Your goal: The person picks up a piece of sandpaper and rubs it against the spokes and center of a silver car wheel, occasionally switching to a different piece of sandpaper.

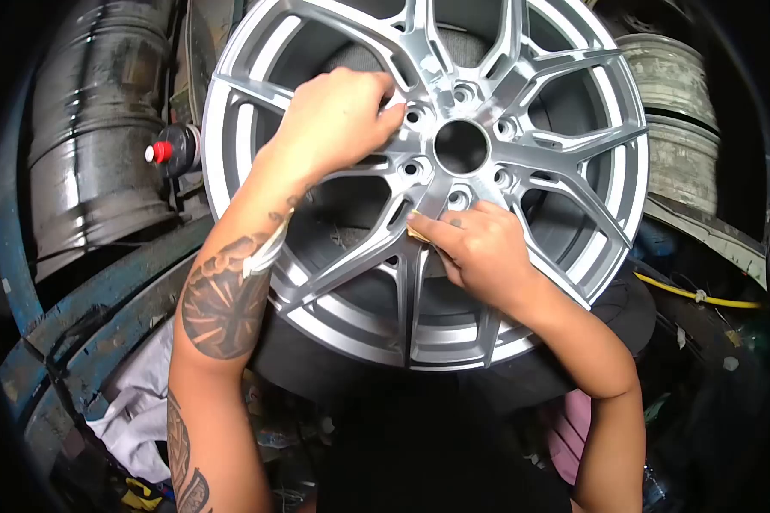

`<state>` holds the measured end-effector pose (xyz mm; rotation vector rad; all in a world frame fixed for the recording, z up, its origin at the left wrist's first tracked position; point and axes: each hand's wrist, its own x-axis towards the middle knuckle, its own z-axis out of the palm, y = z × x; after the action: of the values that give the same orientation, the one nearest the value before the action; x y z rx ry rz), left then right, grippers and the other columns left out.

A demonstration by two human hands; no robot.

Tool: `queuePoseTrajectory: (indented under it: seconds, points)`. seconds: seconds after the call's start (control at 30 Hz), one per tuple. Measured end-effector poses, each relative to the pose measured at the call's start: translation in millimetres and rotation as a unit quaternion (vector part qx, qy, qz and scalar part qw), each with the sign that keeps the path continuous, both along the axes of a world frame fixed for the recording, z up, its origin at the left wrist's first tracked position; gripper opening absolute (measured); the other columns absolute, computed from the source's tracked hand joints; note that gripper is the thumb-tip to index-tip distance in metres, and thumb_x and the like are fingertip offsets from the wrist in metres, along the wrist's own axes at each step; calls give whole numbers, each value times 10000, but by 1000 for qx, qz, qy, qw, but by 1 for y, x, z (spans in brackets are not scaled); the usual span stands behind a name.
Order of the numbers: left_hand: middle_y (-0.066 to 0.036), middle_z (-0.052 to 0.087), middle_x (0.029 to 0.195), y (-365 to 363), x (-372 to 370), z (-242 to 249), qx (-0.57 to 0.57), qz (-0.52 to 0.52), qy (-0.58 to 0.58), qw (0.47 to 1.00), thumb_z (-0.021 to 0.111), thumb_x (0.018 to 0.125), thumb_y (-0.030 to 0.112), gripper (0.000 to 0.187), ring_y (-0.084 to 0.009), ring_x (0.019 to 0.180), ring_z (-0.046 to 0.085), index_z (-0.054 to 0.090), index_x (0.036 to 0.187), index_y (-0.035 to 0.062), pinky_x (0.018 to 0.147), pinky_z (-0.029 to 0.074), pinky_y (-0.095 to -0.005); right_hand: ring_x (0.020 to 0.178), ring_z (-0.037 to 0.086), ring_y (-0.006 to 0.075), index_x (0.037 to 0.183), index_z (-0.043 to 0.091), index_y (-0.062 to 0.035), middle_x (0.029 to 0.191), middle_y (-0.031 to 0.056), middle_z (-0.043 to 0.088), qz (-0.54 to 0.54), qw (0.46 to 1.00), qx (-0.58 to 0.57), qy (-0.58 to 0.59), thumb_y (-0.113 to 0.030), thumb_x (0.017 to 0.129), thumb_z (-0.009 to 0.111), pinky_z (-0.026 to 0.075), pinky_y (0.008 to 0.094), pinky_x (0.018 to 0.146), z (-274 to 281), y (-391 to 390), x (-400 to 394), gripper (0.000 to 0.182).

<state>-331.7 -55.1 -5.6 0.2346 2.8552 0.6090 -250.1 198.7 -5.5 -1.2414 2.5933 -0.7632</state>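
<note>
A silver alloy wheel rim (556,158) with split spokes faces up in front of me, its round centre hole ringed by several bolt holes. My left hand (338,120) is closed on a spoke at the upper left of the hub, its fingertips curled out of sight. Just below the hub, my right hand (483,252) pinches a small yellowish piece of sandpaper (417,232) against a lower spoke. Most of that piece is hidden under the fingers.
Beneath the rim is a dark round support (304,363), perhaps a tire. Dirty metal wheels (98,128) stack at the left near a dark bottle with a red-and-white cap (158,152); more wheels (680,162) stand right. A yellow hose (701,295) and white cloth (141,402) lie lower.
</note>
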Motion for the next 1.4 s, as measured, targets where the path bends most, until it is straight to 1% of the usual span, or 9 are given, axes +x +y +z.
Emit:
queuePoseTrajectory:
  seconds: [0.17, 0.33, 0.5, 0.67, 0.83, 0.93, 1.1, 1.2, 1.4]
  points:
    - [-175, 798, 945, 2, 0, 7, 45, 24, -42, 998, 691, 976, 328, 322, -374, 921, 769, 780, 1136, 63, 826, 595, -446, 658, 653, 220, 1201, 780, -155, 744, 1, 675, 8, 1000, -11, 2, -64, 808, 733, 461, 363, 628, -7, -5, -4, 406]
    - [-157, 735, 784, 19, 6, -1, 88, 30, 156, 983, 690, 971, 245, 227, -339, 720, 714, 730, 1040, 33, 724, 557, -439, 615, 604, 225, 1214, 778, -141, 767, -16, 684, 11, 999, 1, 41, -54, 700, 743, 453, 361, 613, -8, -4, 9, 522]
    - [-168, 679, 740, 19, 14, 27, 255, -43, -174, 950, 689, 993, 248, 267, -211, 638, 597, 723, 969, -16, 653, 492, -367, 627, 612, 226, 1213, 766, -140, 735, -2, 649, 7, 1000, 0, 29, -65, 710, 740, 455, 365, 617, 1, 3, 4, 510]
    - [-278, 704, 859, 10, 38, 36, 69, -160, -270, 947, 602, 1027, 250, 296, -487, 867, 680, 738, 991, -11, 784, 536, -529, 659, 661, 208, 1148, 758, -86, 762, 14, 675, 20, 1000, 0, 8, -94, 817, 704, 453, 364, 632, 8, 2, 0, 336]
    - [-268, 718, 879, 5, 36, 30, 31, -140, -311, 940, 594, 1027, 250, 306, -476, 890, 692, 755, 1013, -10, 809, 539, -528, 660, 674, 218, 1221, 782, -128, 797, 18, 707, 27, 999, 44, 4, -64, 773, 719, 461, 376, 652, 3, -12, 1, 457]
    - [-278, 744, 957, 15, 34, 27, -4, -143, -352, 925, 530, 1088, 453, 523, -482, 961, 709, 768, 1038, -9, 877, 549, -536, 707, 733, 234, 1151, 808, -91, 838, 67, 763, -76, 992, -70, -77, -101, 901, 754, 521, 370, 638, 14, 0, -12, 256]
    - [-309, 750, 1106, 33, 42, 29, -73, -145, -398, 903, 501, 1065, 637, 739, -479, 1091, 721, 783, 1047, -45, 966, 572, -537, 692, 656, 94, 1041, 813, 5, 857, 73, 780, -231, 806, -204, -505, -168, 999, 767, 538, 286, 671, 38, 12, -30, 184]
    - [-308, 743, 934, 23, 39, 20, -39, -148, -379, 913, 551, 1046, 644, 709, -487, 970, 726, 764, 1029, -32, 890, 560, -547, 792, 667, 76, 1026, 811, 30, 917, 48, 771, -204, 764, -251, -558, -173, 999, 780, 537, 270, 749, 28, 14, -29, 207]
    - [-292, 756, 940, 25, 36, 29, -30, -153, -378, 912, 657, 997, 612, 654, -466, 960, 739, 769, 1058, -29, 890, 567, -528, 1016, 700, 136, 1232, 754, 60, 1081, 95, 781, -220, 667, -305, -643, -133, 988, 722, 532, 303, 967, 36, 9, -28, 313]
